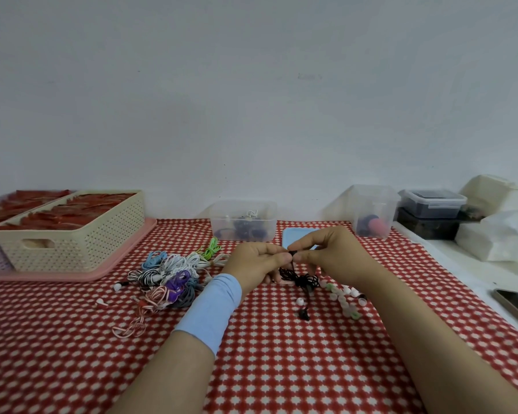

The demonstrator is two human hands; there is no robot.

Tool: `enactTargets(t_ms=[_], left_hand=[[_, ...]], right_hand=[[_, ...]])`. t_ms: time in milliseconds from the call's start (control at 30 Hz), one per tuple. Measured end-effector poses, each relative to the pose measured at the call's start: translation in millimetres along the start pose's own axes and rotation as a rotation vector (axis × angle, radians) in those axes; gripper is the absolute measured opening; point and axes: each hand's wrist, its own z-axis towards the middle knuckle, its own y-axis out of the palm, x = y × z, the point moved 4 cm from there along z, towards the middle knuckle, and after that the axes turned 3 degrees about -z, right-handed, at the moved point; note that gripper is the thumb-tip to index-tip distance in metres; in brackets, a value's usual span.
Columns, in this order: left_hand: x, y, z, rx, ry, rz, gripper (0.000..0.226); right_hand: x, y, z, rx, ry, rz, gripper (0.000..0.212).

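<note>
Head | left hand (257, 261), right hand (332, 252): grip pinching black earbud (292, 253) | clear tub (222, 215): dark earphones (245, 230)

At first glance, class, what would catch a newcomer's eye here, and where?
Mid-table, the left hand and right hand pinch a small black earbud, its tangled cable trailing onto the red-and-white patterned tablecloth. A heap of multicoloured earphone cables lies to their left, a cream perforated plastic basket beyond it.
</note>
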Motion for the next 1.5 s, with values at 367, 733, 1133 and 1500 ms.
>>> enactTargets(t_ms=[367, 733, 1133, 1500], left_hand=[[1.0, 3.6, 1.0, 0.02, 0.031, 0.065, 0.011], [2.9, 5.7, 4.6, 0.087, 0.137, 0.231, 0.018], [7.6, 3.2, -0.6, 0.022, 0.135, 0.318, 0.024], [-1.0, -23.2, 8.3, 0.181, 0.107, 0.429, 0.024]], right_hand=[[6.3, -11.7, 1.5, 0.025, 0.075, -0.19, 0.027], [36.2, -65.3, -17.4, -0.377, 0.518, -0.634, 0.008], [31.0, -59.9, -17.6, -0.365, 0.518, -0.652, 0.012], [5.1, -15.1, -3.4, -0.166, 0.221, -0.207, 0.004]])
